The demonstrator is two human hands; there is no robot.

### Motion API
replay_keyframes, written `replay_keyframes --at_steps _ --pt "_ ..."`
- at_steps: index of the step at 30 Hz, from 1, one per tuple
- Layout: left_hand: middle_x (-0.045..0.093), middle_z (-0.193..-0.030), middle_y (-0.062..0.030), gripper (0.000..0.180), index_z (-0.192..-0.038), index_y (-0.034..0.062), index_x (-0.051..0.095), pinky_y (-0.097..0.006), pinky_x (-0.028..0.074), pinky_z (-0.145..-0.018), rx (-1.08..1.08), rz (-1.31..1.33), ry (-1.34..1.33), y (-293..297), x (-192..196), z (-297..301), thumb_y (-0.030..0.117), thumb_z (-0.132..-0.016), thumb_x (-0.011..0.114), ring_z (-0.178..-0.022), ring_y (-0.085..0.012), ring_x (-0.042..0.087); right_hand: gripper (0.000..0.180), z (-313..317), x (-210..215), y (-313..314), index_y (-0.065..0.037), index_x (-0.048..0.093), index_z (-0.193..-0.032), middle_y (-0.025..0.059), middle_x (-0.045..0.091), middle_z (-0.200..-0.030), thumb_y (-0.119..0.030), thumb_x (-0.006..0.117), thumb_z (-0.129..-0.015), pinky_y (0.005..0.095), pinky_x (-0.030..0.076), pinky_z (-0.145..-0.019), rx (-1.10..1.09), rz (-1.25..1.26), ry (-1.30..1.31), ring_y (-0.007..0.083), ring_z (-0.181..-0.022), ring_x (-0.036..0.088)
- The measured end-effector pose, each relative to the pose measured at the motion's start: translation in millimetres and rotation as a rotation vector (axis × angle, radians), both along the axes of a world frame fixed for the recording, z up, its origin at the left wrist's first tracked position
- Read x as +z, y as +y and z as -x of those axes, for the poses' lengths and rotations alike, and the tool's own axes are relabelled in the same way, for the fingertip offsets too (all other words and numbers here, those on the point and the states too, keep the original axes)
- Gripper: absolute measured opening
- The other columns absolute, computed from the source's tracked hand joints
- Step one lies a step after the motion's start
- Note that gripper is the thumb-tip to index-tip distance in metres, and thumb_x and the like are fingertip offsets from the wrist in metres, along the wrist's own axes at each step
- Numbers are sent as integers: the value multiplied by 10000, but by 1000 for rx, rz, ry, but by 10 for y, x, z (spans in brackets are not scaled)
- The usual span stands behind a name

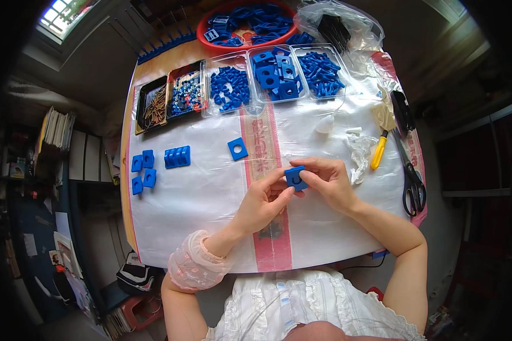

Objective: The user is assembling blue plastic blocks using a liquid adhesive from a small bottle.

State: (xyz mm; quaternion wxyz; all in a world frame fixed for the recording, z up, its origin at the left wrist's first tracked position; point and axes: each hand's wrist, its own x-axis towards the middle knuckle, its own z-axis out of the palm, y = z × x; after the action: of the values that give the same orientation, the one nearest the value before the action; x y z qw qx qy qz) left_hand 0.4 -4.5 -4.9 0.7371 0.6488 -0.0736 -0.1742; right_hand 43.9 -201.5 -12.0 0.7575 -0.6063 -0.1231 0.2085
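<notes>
Between both hands, over the middle of the table, is a small square blue plastic plate [296, 178] with a dark curved mark or opening in its face. My left hand [265, 197] pinches its left and lower side. Thumb and fingers of my right hand [326, 181] grip its right and upper side. Beyond my left hand lies another square blue plate with a round hole [231, 149]. To the left are several loose blue pieces [148, 177] and a row of blue pieces set close together [177, 157].
Along the far side stand a black tray of brass-coloured pins [140, 127], clear boxes of blue parts [257, 104] and a red basin [202, 38]. On the right lie a yellow-handled tool [378, 152], black scissors [413, 190] and crumpled white paper [359, 153].
</notes>
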Motion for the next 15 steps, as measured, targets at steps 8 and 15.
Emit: replay_keyframes --at_steps 8,15 --pt "702 -1045 -104 424 -1374 20 472 -187 460 -544 -5 7 -42 -5 1 0 2 -955 535 -726 -53 626 277 0 14 -8 39 657 -1189 85 698 -1013 1 617 -917 254 546 -793 -3 -15 14 114 -887 654" --pt "679 -1095 -98 419 -1358 13 499 -252 526 -795 -29 -11 32 28 71 4 2 -940 536 -985 -152 682 263 1 19 -7 49 666 -1165 95 693 -1004 13 621 -909 261 552 -781 0 -30 9 123 -882 654"
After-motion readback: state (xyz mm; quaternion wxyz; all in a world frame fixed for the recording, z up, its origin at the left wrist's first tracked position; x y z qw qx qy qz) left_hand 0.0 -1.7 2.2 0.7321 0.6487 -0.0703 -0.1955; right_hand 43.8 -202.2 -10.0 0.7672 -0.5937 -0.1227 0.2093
